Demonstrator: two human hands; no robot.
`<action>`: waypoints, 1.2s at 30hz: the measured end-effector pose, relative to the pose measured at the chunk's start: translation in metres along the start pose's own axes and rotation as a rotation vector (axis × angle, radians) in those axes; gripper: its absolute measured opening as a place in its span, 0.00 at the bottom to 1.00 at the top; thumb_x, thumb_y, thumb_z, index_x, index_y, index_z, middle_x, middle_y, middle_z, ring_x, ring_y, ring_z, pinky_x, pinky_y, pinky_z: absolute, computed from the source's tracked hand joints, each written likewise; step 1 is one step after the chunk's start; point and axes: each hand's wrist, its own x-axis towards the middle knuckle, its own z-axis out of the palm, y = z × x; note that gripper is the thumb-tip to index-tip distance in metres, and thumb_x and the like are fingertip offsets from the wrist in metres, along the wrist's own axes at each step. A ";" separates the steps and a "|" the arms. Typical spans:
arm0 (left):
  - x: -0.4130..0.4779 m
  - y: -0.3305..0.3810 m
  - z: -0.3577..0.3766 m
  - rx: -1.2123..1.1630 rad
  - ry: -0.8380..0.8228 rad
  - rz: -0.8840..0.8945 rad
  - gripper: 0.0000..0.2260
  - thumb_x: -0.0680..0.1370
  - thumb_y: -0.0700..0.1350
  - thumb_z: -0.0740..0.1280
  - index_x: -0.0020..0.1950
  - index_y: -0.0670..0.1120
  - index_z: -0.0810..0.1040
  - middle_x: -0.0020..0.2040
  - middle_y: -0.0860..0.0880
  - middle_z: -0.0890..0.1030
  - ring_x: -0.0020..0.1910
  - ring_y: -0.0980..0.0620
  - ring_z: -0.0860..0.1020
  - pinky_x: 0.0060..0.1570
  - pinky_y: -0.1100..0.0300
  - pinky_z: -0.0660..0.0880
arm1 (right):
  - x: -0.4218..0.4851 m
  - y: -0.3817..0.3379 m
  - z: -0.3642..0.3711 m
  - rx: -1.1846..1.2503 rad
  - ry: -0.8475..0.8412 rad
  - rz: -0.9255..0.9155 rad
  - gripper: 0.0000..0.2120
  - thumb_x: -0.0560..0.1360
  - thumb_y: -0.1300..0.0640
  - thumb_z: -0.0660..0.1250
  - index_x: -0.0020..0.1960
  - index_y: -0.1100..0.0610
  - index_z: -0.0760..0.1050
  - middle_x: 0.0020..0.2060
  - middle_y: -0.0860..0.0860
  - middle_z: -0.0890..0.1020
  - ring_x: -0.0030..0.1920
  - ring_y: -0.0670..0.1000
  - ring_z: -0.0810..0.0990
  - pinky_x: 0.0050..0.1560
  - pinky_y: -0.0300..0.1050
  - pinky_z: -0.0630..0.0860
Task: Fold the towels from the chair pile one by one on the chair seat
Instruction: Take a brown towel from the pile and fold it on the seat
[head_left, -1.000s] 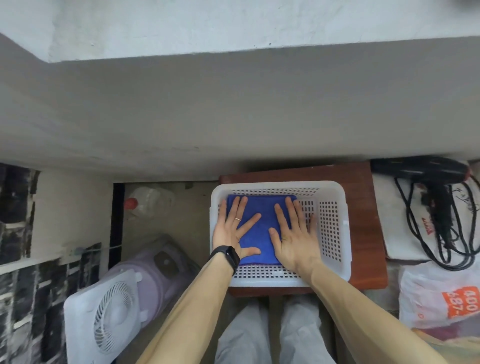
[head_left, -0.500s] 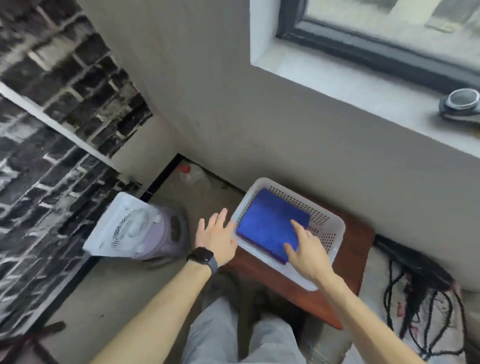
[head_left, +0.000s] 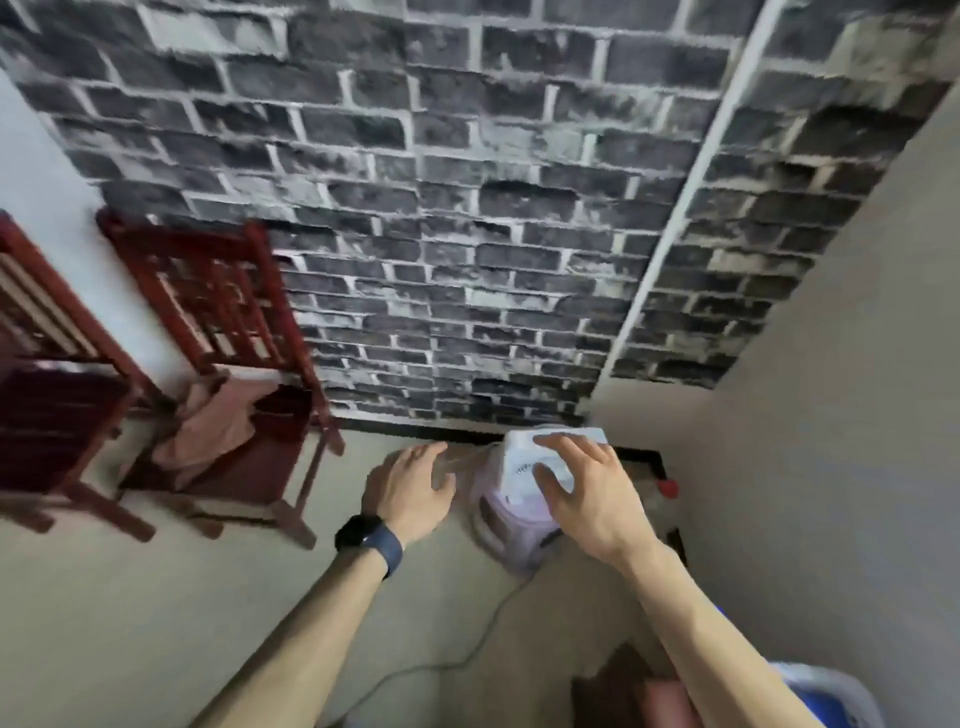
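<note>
My left hand (head_left: 410, 491) is stretched out ahead of me, palm down with its back to the camera. The fingers are loosely spread and a little bent, gripping nothing. A dark band-style wristwatch (head_left: 370, 538) wraps that wrist. My bare left forearm (head_left: 306, 634) rises from the bottom edge and slants toward the right. My right hand (head_left: 582, 493) is out beside the left at about the same height, with a gap between them. It is also palm down, with the fingers fanned and relaxed and the thumb turned inward, and it is empty. My bare right forearm (head_left: 698, 634) comes up from the lower right, slanting left. Both hands look slightly blurred.
</note>
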 end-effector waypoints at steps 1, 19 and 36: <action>-0.003 -0.027 -0.022 0.002 0.051 -0.041 0.21 0.79 0.52 0.63 0.72 0.53 0.69 0.70 0.51 0.73 0.68 0.48 0.71 0.63 0.56 0.69 | 0.021 -0.031 0.010 -0.002 -0.033 -0.074 0.17 0.79 0.52 0.65 0.68 0.51 0.76 0.64 0.51 0.79 0.63 0.58 0.74 0.64 0.46 0.67; -0.009 -0.402 -0.234 -0.007 0.395 -0.446 0.21 0.80 0.53 0.61 0.73 0.52 0.69 0.67 0.52 0.76 0.67 0.51 0.73 0.64 0.57 0.70 | 0.188 -0.407 0.227 0.159 -0.421 -0.508 0.14 0.78 0.48 0.67 0.63 0.41 0.76 0.58 0.34 0.75 0.59 0.41 0.74 0.59 0.31 0.69; 0.109 -0.641 -0.251 -0.049 -0.057 -0.665 0.24 0.81 0.54 0.56 0.77 0.53 0.61 0.75 0.51 0.66 0.72 0.48 0.66 0.69 0.52 0.65 | 0.356 -0.509 0.464 -0.016 -0.851 -0.317 0.16 0.78 0.51 0.62 0.66 0.47 0.74 0.40 0.39 0.77 0.40 0.42 0.75 0.46 0.39 0.70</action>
